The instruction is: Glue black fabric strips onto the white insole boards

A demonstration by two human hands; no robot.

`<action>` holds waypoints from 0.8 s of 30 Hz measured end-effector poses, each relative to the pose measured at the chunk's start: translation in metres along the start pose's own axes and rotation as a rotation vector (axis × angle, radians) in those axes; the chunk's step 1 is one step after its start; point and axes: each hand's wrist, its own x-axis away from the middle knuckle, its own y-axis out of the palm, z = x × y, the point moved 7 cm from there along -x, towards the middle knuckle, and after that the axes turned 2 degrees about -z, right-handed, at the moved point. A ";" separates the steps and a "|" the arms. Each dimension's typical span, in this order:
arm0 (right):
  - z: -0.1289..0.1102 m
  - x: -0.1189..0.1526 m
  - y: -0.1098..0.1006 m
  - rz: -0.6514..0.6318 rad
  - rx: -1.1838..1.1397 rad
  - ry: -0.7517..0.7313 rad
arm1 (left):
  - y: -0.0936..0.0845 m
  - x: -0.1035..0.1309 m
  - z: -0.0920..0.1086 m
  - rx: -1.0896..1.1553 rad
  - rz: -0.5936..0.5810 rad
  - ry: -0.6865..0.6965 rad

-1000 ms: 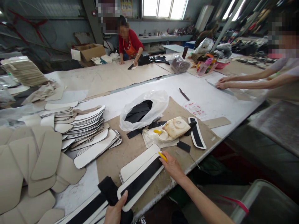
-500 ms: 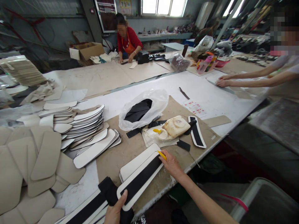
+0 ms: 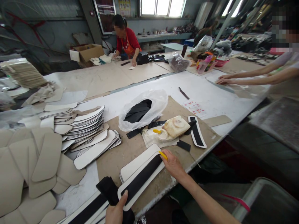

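Note:
A white rounded panel with a black strip (image 3: 143,176) along its middle lies slanted near the table's front edge. My left hand (image 3: 115,211) grips its near end, thumb on top and the other fingers mostly hidden. Folded black strips (image 3: 107,188) lie against this hand. At the panel's far end, my right hand (image 3: 173,163) is closed around a small yellow spreader (image 3: 163,154), whose tip points left over the black strip's end. Bare white panels (image 3: 137,163) rest directly behind. Finished-looking striped panels (image 3: 87,209) are stacked at lower left.
Stacked white panels (image 3: 90,123) and beige pieces (image 3: 46,155) cover the left side. Beyond my hands are a plastic bag (image 3: 161,101) of black strips and a stained white container (image 3: 178,126) with another yellow spreader (image 3: 157,131). Two co-workers handle pieces at the table, across and at right.
My hands and the panel hold almost the same position. Across the table, the co-worker's hands have moved apart, one reaching left to the pale scraps and a dark strip left lying.

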 end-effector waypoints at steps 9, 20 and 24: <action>0.001 -0.004 0.001 -0.026 0.025 0.059 | 0.002 0.007 0.008 -0.018 0.012 -0.012; 0.033 -0.005 0.029 -0.142 0.075 0.199 | 0.011 0.030 0.028 -0.085 0.016 0.034; 0.034 -0.006 0.028 -0.150 0.046 0.215 | 0.017 0.033 0.029 0.033 -0.048 0.052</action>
